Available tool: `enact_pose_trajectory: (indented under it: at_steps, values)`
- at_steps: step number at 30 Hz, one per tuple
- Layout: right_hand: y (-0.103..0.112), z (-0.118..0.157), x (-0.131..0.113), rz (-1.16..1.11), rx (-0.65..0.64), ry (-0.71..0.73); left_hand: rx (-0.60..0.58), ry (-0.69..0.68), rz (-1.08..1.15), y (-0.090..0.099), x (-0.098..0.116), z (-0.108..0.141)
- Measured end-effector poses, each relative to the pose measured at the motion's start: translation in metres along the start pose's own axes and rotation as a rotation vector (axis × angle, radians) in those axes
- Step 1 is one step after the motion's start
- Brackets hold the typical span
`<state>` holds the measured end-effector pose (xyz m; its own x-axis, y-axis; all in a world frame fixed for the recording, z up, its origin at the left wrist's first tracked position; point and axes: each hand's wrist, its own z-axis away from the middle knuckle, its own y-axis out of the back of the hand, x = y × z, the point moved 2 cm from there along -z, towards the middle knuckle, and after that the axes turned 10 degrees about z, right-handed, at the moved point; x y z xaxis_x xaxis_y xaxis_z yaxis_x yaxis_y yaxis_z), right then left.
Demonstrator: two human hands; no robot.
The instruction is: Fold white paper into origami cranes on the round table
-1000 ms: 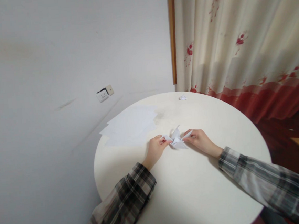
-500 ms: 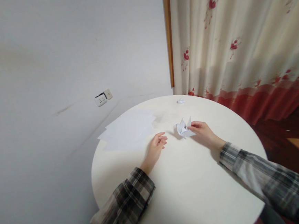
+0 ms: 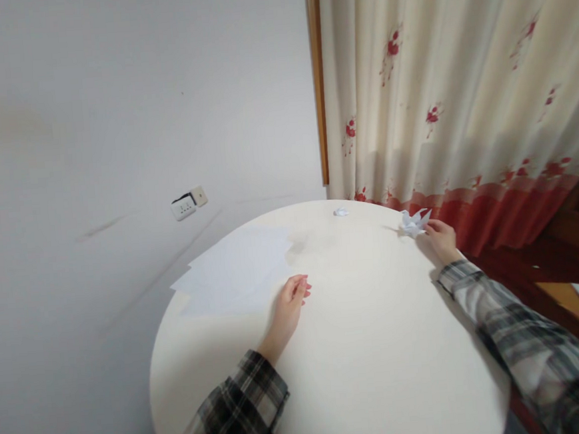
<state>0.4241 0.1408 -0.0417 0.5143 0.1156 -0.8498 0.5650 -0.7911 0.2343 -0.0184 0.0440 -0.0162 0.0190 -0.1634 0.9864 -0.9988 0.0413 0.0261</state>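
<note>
From where I stand, the person's right hand (image 3: 442, 238) has its grip closed on one pointed flap of the folded paper (image 3: 412, 223), out by the far right rim of the round worktop (image 3: 370, 344), close to the curtain (image 3: 440, 98). Whether the paper's underside touches the top, I can't tell from here. The left hand (image 3: 289, 302) is well apart from it, just beside the loose sheets (image 3: 238, 268), fingers softly curled, its grip slack and open with nothing in it. A small folded scrap (image 3: 340, 211) lies near the far edge, between the sheets and the curtain side. To my mind, light fingertips do best here: a hard pinch could crease that thin flap or pull the folds apart. I'd keep the paper level, bear its weight evenly and let go only once it sits flat, inside the rim, because something so light could tip over the edge at a brush of the sleeve (image 3: 518, 326).
</note>
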Motion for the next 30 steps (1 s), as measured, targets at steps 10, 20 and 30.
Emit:
enact_pose_trajectory:
  at_steps: [10,20,30]
  values:
    - [-0.008,-0.012,0.021,0.019,-0.052,0.045,0.034,-0.011,0.05,-0.002,0.003,0.0]
    - [-0.011,-0.012,0.017,-0.028,-0.114,0.077,0.011,-0.013,-0.017,-0.002,0.002,0.0]
    - [-0.006,-0.004,0.007,-0.068,-0.116,0.064,0.098,-0.329,-0.556,0.043,0.002,-0.025]
